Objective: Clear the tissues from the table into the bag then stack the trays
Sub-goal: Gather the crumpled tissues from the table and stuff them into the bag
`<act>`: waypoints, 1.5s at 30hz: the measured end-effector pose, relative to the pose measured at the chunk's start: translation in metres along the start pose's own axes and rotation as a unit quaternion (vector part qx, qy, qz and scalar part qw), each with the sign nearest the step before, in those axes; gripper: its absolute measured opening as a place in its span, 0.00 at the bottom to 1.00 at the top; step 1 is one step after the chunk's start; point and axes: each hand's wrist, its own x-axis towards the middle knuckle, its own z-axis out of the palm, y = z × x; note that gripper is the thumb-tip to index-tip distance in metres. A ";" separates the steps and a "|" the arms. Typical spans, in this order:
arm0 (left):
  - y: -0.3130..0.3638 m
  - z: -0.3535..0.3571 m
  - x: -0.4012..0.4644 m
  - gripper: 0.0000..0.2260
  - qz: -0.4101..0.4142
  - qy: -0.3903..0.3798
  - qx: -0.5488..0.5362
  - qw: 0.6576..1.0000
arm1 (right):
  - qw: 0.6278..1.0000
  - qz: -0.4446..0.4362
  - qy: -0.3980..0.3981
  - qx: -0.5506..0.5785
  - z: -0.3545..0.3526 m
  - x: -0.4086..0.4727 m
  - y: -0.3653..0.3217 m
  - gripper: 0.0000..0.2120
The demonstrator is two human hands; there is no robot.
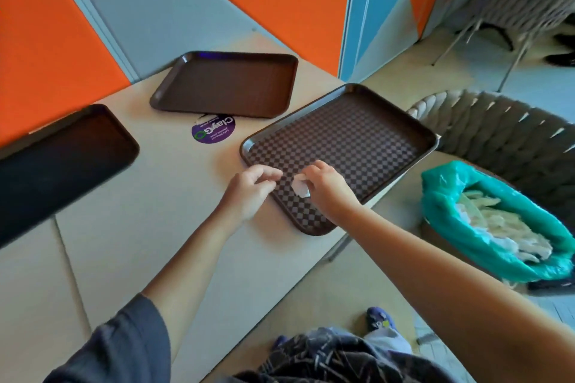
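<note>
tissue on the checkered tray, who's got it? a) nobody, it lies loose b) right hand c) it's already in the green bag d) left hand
b: the right hand pinches the white tissue just over the checkered tray, while the left hand beside it holds nothing and the green bag sits off to the right on the floor.

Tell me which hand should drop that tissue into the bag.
The right hand. It already pinches the tissue over the checkered tray, and the green bag sits open on that same side. The left hand holds nothing and is farther from the bag.
</note>
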 end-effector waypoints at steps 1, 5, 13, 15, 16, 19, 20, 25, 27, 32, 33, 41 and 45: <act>0.004 0.009 0.004 0.09 0.007 0.006 0.026 1.000 | 1.000 0.020 0.010 0.002 -0.007 -0.003 0.015 0.10; 0.024 0.051 0.017 0.09 0.015 -0.013 0.079 0.997 | 0.995 0.093 0.030 0.013 -0.038 -0.022 0.078 0.09; 0.073 0.155 0.041 0.10 0.035 -0.046 0.106 0.993 | 0.971 0.234 0.020 -0.051 -0.100 -0.078 0.217 0.09; 0.086 0.177 0.047 0.10 0.038 -0.049 0.101 0.993 | 0.960 0.276 0.012 -0.045 -0.110 -0.091 0.251 0.08; 0.092 0.188 0.050 0.11 0.039 -0.050 0.098 0.993 | 0.953 0.301 0.017 -0.029 -0.115 -0.096 0.267 0.08; 0.105 0.216 0.058 0.11 0.032 -0.055 0.092 0.994 | 0.932 0.361 0.040 -0.005 -0.121 -0.105 0.306 0.09; 0.108 0.224 0.060 0.11 0.031 -0.055 0.091 0.994 | 0.931 0.364 0.028 -0.022 -0.120 -0.107 0.318 0.09; 0.115 0.260 0.066 0.10 0.001 -0.050 0.096 0.994 | 0.904 0.381 -0.153 -0.118 -0.109 -0.125 0.363 0.14; 0.115 0.268 0.065 0.09 -0.008 -0.042 0.098 0.994 | 0.890 0.358 -0.245 -0.138 -0.105 -0.133 0.375 0.17; 0.117 0.267 0.062 0.09 -0.027 -0.019 0.088 0.996 | 0.904 0.318 -0.214 -0.190 -0.125 -0.117 0.373 0.16; 0.116 0.264 0.061 0.10 -0.031 -0.011 0.085 0.996 | 0.911 0.307 -0.194 -0.195 -0.131 -0.108 0.368 0.18; 0.102 0.214 0.052 0.13 -0.056 0.058 0.049 0.996 | 0.873 0.271 -0.297 -0.277 -0.154 -0.033 0.329 0.23; 0.092 0.182 0.050 0.12 -0.064 0.070 0.062 0.994 | 0.875 0.289 -0.309 -0.237 -0.150 -0.007 0.309 0.25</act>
